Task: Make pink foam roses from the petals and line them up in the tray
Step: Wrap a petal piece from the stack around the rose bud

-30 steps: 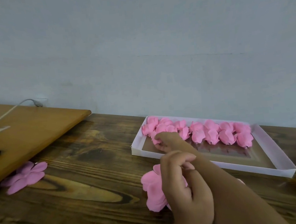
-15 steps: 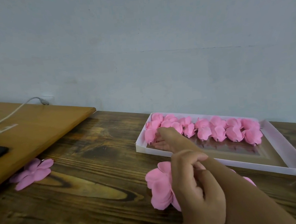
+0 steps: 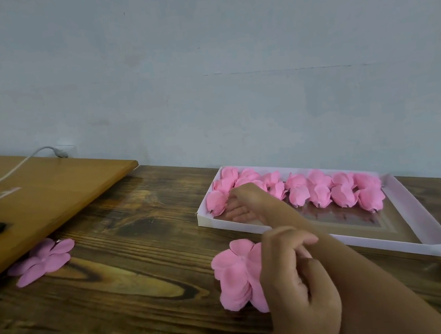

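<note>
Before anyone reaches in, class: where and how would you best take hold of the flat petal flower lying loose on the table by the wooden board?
Pinch the flat petal flower at its centre, where the petals meet, and come from above and the right. It lies flat and spread, so a single petal would probably bend. The wooden board seems to overhang its left side, so that approach looks cramped.

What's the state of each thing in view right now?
tray: open-topped, flat on the table, a row of roses along its far side.
roses: finished, lined up, touching.
right hand: in the tray's left end, at the roses.
left hand: fingers curled, by the petal stack.
petal stack: unrolled, on the table.
loose petals: flat on the table.
</note>
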The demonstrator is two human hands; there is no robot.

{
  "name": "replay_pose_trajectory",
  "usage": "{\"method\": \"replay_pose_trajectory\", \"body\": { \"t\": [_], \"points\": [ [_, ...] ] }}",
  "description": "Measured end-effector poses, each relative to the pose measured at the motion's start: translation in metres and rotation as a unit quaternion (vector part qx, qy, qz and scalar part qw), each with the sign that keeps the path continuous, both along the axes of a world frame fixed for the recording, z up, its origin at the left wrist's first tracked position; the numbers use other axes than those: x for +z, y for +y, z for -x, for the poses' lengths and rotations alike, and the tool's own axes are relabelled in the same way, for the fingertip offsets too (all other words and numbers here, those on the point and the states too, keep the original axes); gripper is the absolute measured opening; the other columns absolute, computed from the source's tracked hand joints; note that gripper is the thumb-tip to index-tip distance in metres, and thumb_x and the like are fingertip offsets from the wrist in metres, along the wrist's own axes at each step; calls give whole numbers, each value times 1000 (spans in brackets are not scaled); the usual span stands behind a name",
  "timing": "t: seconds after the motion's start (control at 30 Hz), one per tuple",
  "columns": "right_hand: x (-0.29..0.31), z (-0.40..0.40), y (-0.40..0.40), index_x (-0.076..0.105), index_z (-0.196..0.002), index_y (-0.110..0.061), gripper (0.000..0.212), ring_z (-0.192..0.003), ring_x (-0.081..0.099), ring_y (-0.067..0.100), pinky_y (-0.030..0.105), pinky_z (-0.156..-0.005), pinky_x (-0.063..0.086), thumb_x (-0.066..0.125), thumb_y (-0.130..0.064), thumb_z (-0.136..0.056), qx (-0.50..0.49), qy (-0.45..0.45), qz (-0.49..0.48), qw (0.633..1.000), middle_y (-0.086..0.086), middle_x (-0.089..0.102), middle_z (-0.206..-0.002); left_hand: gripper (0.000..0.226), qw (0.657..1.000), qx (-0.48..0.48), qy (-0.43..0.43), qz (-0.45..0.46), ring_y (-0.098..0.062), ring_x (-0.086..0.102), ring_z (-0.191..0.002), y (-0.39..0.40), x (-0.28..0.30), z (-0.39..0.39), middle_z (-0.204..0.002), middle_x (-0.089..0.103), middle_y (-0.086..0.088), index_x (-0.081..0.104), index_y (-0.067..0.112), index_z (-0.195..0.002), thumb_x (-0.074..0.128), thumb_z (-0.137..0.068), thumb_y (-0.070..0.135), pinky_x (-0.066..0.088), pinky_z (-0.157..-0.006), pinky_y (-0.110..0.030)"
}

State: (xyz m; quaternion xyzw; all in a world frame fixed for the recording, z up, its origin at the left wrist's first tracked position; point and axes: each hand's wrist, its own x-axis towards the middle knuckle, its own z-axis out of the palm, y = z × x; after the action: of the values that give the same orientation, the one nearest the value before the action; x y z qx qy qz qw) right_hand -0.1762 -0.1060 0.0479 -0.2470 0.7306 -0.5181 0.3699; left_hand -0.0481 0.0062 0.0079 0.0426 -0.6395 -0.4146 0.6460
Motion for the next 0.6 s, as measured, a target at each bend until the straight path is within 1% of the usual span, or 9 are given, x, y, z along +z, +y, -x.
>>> {"method": "replay_pose_trajectory", "body": {
  "t": [0.1,0.17,0.23,0.33,0.4,0.43,0.5,0.57,0.6],
  "points": [
    [15,10,12,58,-126,7,34,-63,58,19,28,-60,49,47,-11,-100,-18,46,-1,999,24,69,-112,30,999,0,-41,17,-7,54,-67,1,-2,-2,-86,57,6,61,21,-91,42,-78,2,41,-65,-13],
    [29,21,26,59,-126,3,34,-62,58,20,30,-58,49,49,-14,-99,-42,68,2,997,23,69,-109,27,998,-1,-43,39,-4,57,-77,4,-3,-2,-91,59,5,60,20,-93,45,-80,2,45,-69,-16],
    [46,33,46,61,-123,2,32,-65,61,21,31,-61,51,51,-16,-98,-69,88,19,994,21,71,-107,25,996,1,-46,73,-1,55,-84,6,-2,-2,-90,58,6,58,19,-92,46,-81,1,45,-73,-15],
    [67,46,88,64,-116,-3,24,-69,68,19,30,-66,55,55,-16,-98,-93,111,79,986,17,74,-104,22,994,0,-69,80,1,54,-83,8,-4,-1,-89,57,8,57,18,-92,45,-82,1,43,-74,-9],
    [75,47,121,66,-111,-7,20,-67,70,14,25,-61,56,57,-18,-98,-104,133,102,980,10,76,-96,21,994,-16,-84,68,4,54,-82,8,-5,-1,-88,58,10,59,14,-92,46,-82,1,43,-73,-8],
    [76,46,137,67,-109,-9,18,-66,69,12,23,-59,55,58,-19,-98,-109,147,105,977,8,77,-93,22,994,-24,-87,57,6,54,-82,8,-5,-1,-88,57,14,60,14,-93,46,-82,2,43,-72,-7],
    [70,43,166,68,-105,-11,14,-63,67,10,22,-57,53,57,-18,-98,-114,173,91,974,4,77,-86,27,995,-31,-94,22,4,56,-82,9,-4,-3,-90,56,23,59,25,-96,46,-83,5,45,-71,-9],
    [58,36,191,69,-102,-11,12,-61,63,11,24,-56,49,58,-14,-97,-113,192,60,973,2,77,-79,38,994,-28,-103,-21,-1,58,-81,9,-2,-1,-92,59,19,54,38,-95,48,-82,3,46,-68,-9],
    [52,33,203,69,-101,-12,11,-59,62,11,24,-54,47,60,-12,-96,-105,210,37,971,1,76,-75,43,993,-17,-109,-33,-3,58,-82,7,-4,1,-91,59,17,53,41,-97,49,-81,0,46,-67,-9]
  ]
}}
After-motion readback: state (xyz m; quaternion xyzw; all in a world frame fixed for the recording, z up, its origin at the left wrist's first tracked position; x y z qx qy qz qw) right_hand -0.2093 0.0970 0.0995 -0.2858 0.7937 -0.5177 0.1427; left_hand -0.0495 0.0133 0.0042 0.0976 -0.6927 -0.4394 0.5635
